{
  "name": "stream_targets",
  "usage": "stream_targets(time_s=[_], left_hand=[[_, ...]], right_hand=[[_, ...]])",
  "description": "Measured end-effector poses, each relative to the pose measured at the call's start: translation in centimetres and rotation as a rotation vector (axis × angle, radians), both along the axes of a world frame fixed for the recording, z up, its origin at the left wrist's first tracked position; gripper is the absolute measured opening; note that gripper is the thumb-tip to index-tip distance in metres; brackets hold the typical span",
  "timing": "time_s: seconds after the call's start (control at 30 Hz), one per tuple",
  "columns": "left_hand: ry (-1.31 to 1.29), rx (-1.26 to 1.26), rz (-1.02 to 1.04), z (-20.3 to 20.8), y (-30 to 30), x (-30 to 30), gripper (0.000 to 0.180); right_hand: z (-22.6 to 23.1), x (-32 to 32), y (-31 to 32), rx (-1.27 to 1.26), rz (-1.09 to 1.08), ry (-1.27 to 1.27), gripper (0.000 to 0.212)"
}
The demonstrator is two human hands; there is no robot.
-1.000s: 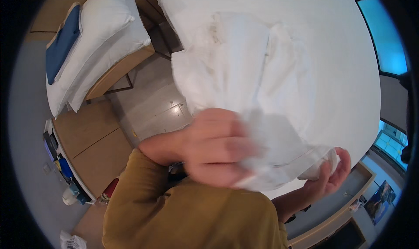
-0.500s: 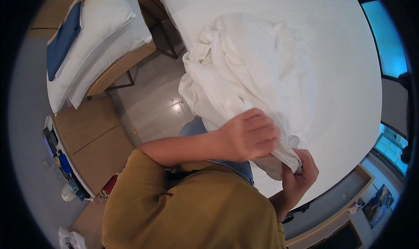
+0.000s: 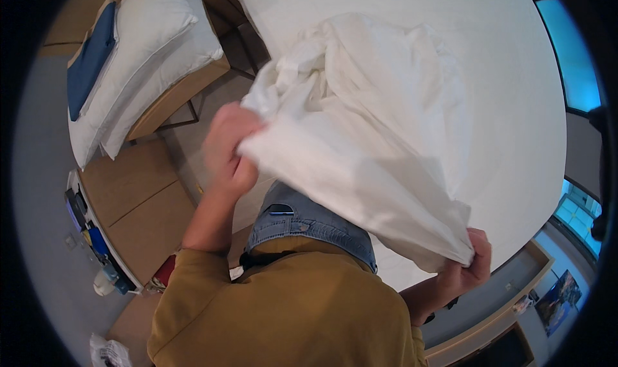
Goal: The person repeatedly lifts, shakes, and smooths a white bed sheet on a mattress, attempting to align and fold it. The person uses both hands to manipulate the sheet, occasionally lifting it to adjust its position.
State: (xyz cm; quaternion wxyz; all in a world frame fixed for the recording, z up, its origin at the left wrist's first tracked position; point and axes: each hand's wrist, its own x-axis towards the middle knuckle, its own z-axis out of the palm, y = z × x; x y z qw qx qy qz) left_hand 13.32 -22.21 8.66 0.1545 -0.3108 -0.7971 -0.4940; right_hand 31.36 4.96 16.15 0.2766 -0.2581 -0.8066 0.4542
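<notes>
A large piece of white bed linen (image 3: pixel 386 110) lies bunched and creased on the bed; whether it is a sheet or a cover, I cannot tell. Its near edge stretches slantwise in front of my waist between both hands. At the left end, my left hand (image 3: pixel 232 145), a little blurred, is closed round the edge. My right hand (image 3: pixel 473 261) pinches the corner at the right end, lower and nearer to me. Between them the cloth hangs fairly straight, with loose folds behind it.
The bed (image 3: pixel 515 110) has a white fitted surface. White pillows (image 3: pixel 151 52) and a blue cushion (image 3: pixel 93 64) are stacked on a wooden piece at the far left. A brown bench or cabinet top (image 3: pixel 138 193) stands left; a wooden-edged shelf (image 3: pixel 496 322) is at right.
My left hand has moved from beside the right hand far to the left, drawing the linen's edge out. The right hand has shifted slightly right, still gripping the corner.
</notes>
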Motion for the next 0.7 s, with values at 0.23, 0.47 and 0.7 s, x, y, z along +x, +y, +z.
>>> stream_targets(time_s=[0.23, 0.47, 0.7], left_hand=[[-0.210, -0.316, -0.515, 1.2, 0.0, -0.1, 0.015], [-0.474, -0.729, -0.385, -9.3, -1.1, -0.8, 0.013], [-0.478, -0.338, 0.250, -17.4, -1.0, -2.3, 0.042]], right_hand=[[-0.6, 1.7, 2.1, 0.080, -0.037, 0.157, 0.015], [-0.9, 3.4, 2.9, 0.094, 0.017, 0.096, 0.023], [-1.1, 3.6, 3.2, 0.088, 0.020, 0.088, 0.021]])
